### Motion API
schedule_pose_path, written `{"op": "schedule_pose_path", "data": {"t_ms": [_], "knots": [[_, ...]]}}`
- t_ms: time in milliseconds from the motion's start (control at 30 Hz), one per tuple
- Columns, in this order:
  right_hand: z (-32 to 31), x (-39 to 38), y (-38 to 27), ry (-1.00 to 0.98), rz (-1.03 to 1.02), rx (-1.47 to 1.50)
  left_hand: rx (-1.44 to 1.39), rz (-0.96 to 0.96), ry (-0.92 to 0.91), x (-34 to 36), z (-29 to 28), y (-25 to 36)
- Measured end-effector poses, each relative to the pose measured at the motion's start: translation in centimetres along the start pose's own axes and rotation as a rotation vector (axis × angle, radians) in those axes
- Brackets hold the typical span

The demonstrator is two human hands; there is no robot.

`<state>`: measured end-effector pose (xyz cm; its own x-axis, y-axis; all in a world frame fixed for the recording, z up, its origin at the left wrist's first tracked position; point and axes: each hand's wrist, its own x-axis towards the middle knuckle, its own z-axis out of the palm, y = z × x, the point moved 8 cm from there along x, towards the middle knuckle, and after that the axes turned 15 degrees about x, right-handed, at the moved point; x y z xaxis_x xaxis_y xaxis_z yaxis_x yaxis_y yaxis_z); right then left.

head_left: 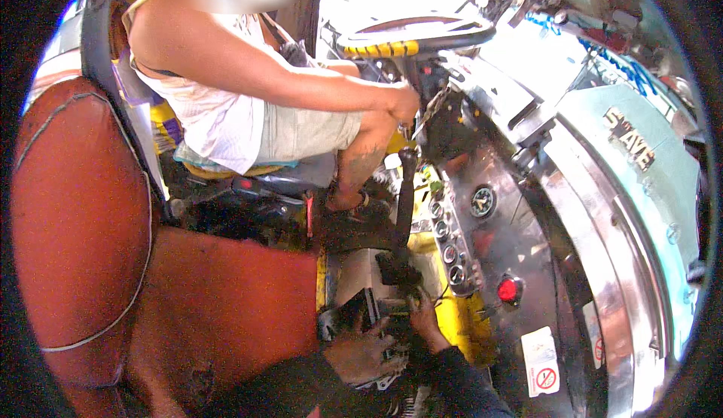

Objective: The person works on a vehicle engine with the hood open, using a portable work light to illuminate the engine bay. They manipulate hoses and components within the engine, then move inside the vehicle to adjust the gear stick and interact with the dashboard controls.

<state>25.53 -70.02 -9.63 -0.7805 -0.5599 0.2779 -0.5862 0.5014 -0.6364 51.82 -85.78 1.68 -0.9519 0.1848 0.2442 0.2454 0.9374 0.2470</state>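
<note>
My left hand (364, 356) is low in the middle of the head view, its fingers bent round something dark and metallic that I cannot make out. Just beyond those fingers a dark flat-edged piece (354, 309) stands tilted against a grey box-like housing (360, 273). To the right, my right hand (426, 318) reaches in beside the dark base (398, 269) of a long black gear lever (406, 199). Its fingers are drawn together on something small there, too dark to name. Both forearms wear dark sleeves.
Another person (241, 102) sits at the far left, one hand near the lever's top, beneath a steering wheel (418, 35). A red seat (83, 230) is on my left. Round gauges (443, 230), a red button (507, 290) and yellow panels (463, 324) line the right.
</note>
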Motion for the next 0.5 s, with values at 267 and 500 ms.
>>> {"op": "schedule_pose_path", "data": {"t_ms": [267, 500], "knots": [[-2.7, -2.1, -9.7, -0.139, 0.077, -0.093, 0.293, 0.327, 0.046, -0.3, 1.7, 1.2], [-1.7, 3.2, -10.4, -0.310, 0.176, -0.302, 2.404, 0.314, 0.626, 1.0, 11.2, 2.2]]}}
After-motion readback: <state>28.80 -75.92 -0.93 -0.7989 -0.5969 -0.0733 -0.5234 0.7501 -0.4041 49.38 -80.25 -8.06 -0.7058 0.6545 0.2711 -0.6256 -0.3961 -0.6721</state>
